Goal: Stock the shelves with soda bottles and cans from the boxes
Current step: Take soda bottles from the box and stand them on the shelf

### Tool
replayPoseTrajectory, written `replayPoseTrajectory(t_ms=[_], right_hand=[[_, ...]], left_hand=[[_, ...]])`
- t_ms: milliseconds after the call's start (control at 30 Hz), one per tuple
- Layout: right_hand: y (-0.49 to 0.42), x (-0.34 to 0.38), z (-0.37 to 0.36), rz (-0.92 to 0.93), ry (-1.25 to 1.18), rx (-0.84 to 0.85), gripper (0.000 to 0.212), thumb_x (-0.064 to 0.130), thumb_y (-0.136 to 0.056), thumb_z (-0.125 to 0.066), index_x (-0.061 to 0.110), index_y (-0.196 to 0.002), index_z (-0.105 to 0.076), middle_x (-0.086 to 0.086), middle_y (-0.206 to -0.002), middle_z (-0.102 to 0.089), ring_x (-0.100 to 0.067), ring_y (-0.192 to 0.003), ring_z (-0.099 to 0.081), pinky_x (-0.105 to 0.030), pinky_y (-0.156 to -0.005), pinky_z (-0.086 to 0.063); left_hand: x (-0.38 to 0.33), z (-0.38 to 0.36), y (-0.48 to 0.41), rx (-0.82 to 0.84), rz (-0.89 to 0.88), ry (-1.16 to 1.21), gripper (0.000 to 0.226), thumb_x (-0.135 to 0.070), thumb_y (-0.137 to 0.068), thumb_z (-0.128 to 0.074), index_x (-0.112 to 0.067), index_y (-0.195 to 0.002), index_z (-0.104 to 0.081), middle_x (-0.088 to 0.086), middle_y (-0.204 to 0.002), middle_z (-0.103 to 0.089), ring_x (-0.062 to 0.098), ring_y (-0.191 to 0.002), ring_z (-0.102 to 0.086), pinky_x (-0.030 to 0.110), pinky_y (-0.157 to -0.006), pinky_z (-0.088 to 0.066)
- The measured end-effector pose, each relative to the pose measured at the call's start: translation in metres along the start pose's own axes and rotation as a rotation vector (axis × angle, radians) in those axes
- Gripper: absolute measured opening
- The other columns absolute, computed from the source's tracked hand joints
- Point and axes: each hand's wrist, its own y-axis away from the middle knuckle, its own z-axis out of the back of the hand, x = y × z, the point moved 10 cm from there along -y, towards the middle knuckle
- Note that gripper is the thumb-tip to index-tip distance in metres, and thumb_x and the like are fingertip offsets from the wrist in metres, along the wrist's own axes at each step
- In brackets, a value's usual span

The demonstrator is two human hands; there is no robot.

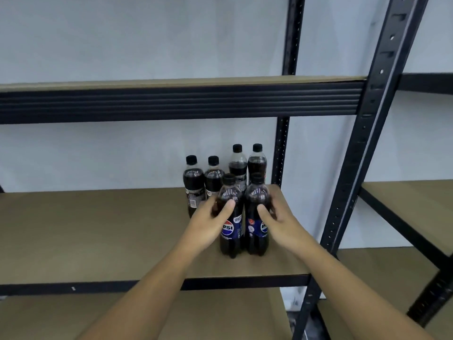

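Here's what's on my feed right now. Each grip has a bottle. The left grip (pixel 208 224) has its thumb laid across the front of the left Pepsi bottle (pixel 229 244), with the fingers curled round the far side. The right grip (pixel 282 222) mirrors that on the right Pepsi bottle (pixel 255 242). Both bottles are upright and touching each other, and their bottoms look to be down on the middle shelf (pixel 98 229). They stand in front of the rear post (pixel 279 153), a bit to its left. Their labels face me, the black caps are on and there's dark soda inside.

Nearer the rear post are four more bottles (pixel 193 182) standing on the same board. Two are just left of the post by the wall, and two shorter-looking ones are further left. The held pair is right in front of that bunch; can't tell if any of them touch.

The upper shelf (pixel 171 101), with its ribbed black beam, crosses the rear post higher up. A lower shelf (pixel 220 315) sits below. Right of the post, past the front upright (pixel 367 133), is a neighbouring rack (pixel 404 204) with the same brown boards.
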Motion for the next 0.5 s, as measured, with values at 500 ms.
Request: replayPoseTrajectory(t_ms=[500], right_hand=[[0.035,-0.084,-0.05,-0.27,0.111,0.093,0.051,0.025,-0.104,-0.054,0.04,-0.15,-0.038,0.028,-0.125,-0.059,-0.005,-0.122,-0.056,-0.021,-0.101,-0.041]], left_hand=[[0.091,-0.021,0.026,0.111,0.153,-0.231,0.049,-0.044,-0.094,-0.069,-0.029,-0.14,-0.057,-0.009,-0.129,-0.068,0.01,-0.122,-0.06,0.023,-0.101,-0.044]])
